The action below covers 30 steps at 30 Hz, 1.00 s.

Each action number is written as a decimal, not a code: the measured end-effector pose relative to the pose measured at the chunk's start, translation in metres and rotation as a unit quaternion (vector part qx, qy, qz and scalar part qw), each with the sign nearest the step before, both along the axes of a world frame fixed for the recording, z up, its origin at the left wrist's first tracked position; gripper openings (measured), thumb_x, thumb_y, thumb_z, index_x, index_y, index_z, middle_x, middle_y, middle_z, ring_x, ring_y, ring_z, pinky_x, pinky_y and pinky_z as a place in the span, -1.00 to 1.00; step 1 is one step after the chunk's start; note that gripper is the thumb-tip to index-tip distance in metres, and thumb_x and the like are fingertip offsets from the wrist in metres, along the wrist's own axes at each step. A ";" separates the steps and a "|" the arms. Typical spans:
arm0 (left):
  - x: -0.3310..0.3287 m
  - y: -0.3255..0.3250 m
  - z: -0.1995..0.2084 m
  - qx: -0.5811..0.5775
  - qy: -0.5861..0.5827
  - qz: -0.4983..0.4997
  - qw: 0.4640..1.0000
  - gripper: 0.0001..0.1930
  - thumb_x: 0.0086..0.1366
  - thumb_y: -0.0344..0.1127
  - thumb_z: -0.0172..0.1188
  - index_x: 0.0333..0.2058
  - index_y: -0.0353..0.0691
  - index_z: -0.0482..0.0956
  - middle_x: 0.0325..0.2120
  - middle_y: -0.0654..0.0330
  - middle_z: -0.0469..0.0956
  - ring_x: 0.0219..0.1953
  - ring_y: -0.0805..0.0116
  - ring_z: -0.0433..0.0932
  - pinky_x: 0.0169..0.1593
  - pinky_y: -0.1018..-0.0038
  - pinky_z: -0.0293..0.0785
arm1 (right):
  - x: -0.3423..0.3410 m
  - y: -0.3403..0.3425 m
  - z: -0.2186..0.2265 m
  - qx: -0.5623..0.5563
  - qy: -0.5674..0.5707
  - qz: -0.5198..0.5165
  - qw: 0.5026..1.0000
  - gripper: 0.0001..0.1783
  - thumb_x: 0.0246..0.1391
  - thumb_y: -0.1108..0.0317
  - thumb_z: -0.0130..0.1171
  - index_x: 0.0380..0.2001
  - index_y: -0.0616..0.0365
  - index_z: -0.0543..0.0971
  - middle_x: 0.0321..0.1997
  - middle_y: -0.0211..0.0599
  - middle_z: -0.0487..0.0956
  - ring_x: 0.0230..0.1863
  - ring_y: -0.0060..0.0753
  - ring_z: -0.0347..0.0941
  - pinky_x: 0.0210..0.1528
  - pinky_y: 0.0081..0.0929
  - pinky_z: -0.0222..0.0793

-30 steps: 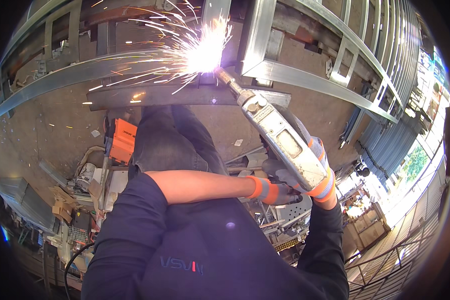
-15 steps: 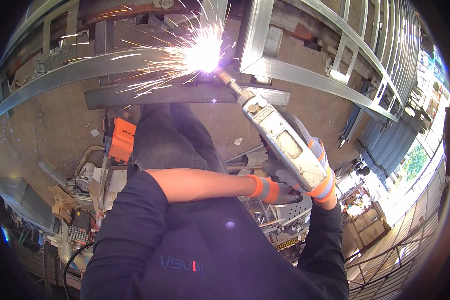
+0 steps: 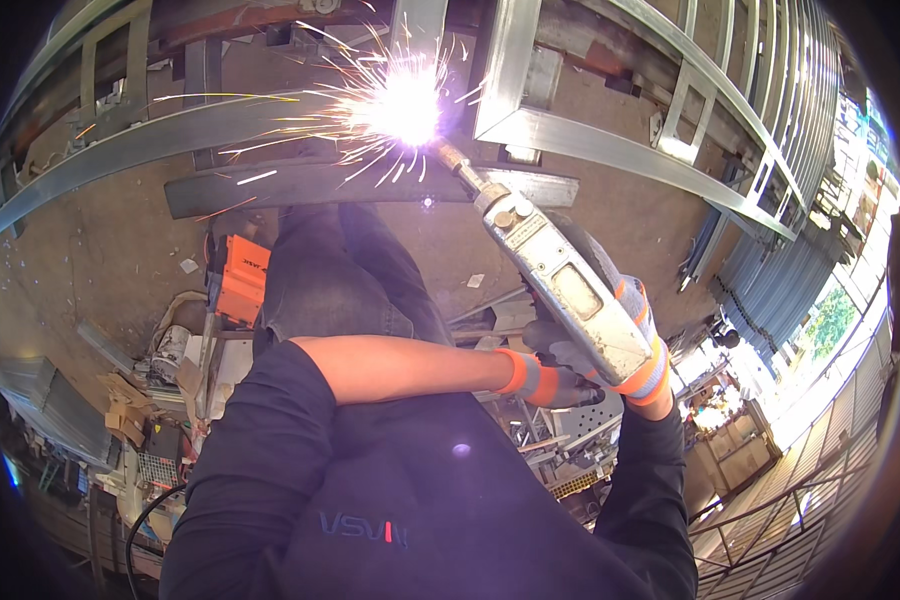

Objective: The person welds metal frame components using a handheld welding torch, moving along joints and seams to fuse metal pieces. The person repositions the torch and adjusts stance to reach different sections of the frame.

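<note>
A pale, scuffed welding gun (image 3: 565, 280) slants up and left from my hands. Its metal nozzle (image 3: 450, 153) points into a glare of white light and flying sparks (image 3: 402, 108), which hides the spot being welded on the steel frame. My right hand (image 3: 635, 310), in a grey glove with orange bands, is wrapped round the rear of the gun's body. My left arm crosses in front of me, and my gloved left hand (image 3: 550, 378) is closed against the gun's underside; the gun's body hides most of its fingers.
A long flat steel bar (image 3: 300, 190) lies across the near side of the frame (image 3: 610, 145). An orange box-shaped device (image 3: 242, 280) stands left of my legs. Stacked metal profiles (image 3: 785, 280) lie at the right, cardboard boxes (image 3: 125, 420) at the lower left.
The sparks fan out in a different pattern, with fewer long streaks to the left. The gun and both hands stay almost where they were.
</note>
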<state>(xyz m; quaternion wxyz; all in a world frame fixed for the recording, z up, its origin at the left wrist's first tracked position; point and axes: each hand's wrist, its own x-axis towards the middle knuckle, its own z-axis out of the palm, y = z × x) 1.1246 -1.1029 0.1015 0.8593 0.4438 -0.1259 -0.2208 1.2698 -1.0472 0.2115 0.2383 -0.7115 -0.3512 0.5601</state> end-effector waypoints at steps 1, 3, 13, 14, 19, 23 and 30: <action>-0.001 -0.008 -0.001 -0.033 0.017 0.010 0.999 -0.45 0.57 0.07 -0.09 0.35 -0.09 0.45 0.30 0.12 0.49 0.33 0.11 0.43 0.40 0.25 0.28 | -0.001 -0.002 0.000 -0.004 0.001 -0.003 1.000 -0.38 0.13 0.07 0.42 0.20 0.10 0.62 0.12 -0.30 0.69 0.09 -0.29 0.63 0.13 -0.36 0.48; -0.005 -0.048 -0.017 -0.069 0.039 0.035 0.996 -0.44 0.56 0.08 -0.08 0.34 -0.10 0.45 0.30 0.13 0.50 0.33 0.11 0.44 0.39 0.26 0.30 | 0.001 0.001 0.000 -0.012 0.010 0.006 1.000 -0.39 0.12 0.09 0.43 0.20 0.11 0.62 0.12 -0.30 0.69 0.09 -0.30 0.63 0.14 -0.37 0.48; 0.001 -0.031 -0.008 0.035 -0.007 -0.025 0.999 -0.42 0.57 0.07 -0.08 0.37 -0.15 0.40 0.33 0.09 0.46 0.36 0.14 0.41 0.40 0.27 0.28 | 0.007 -0.015 -0.008 0.048 -0.022 0.050 0.997 -0.32 0.10 0.17 0.45 0.25 0.20 0.55 0.05 -0.29 0.71 -0.03 -0.32 0.66 0.04 -0.37 0.52; 0.004 -0.033 -0.007 0.020 0.005 -0.028 0.999 -0.43 0.57 0.06 -0.09 0.37 -0.15 0.40 0.33 0.09 0.45 0.37 0.13 0.40 0.41 0.26 0.27 | 0.006 -0.012 -0.007 0.031 -0.013 0.044 0.998 -0.30 0.10 0.18 0.45 0.27 0.22 0.52 0.02 -0.28 0.72 -0.06 -0.32 0.66 0.02 -0.39 0.53; -0.004 -0.067 -0.018 -0.067 -0.037 0.077 0.994 -0.50 0.58 0.01 -0.10 0.28 -0.15 0.48 0.26 0.00 0.49 0.33 0.02 0.41 0.37 0.24 0.29 | 0.000 0.009 0.003 0.003 -0.004 0.047 0.999 -0.31 0.02 0.36 0.46 0.24 0.24 0.49 0.06 -0.10 0.64 -0.06 -0.05 0.62 -0.03 -0.31 0.52; -0.017 -0.061 -0.016 -0.109 0.009 0.200 0.974 -0.58 0.52 -0.02 0.01 0.16 -0.11 0.58 0.09 0.11 0.61 0.17 0.05 0.54 0.25 0.24 0.44 | -0.004 0.014 0.007 0.034 -0.022 0.032 0.999 -0.17 0.00 0.20 0.49 0.31 0.30 0.43 -0.02 -0.12 0.69 -0.17 -0.23 0.67 -0.08 -0.40 0.55; -0.020 0.013 0.007 -0.240 0.174 0.124 0.947 -0.63 0.51 -0.06 0.03 0.11 -0.10 0.59 0.04 0.13 0.63 0.10 0.09 0.58 0.14 0.26 0.52 | 0.008 0.011 0.024 0.014 0.037 0.055 0.998 -0.17 -0.02 0.30 0.49 0.33 0.26 0.43 0.17 -0.03 0.62 0.07 -0.05 0.65 0.07 -0.39 0.51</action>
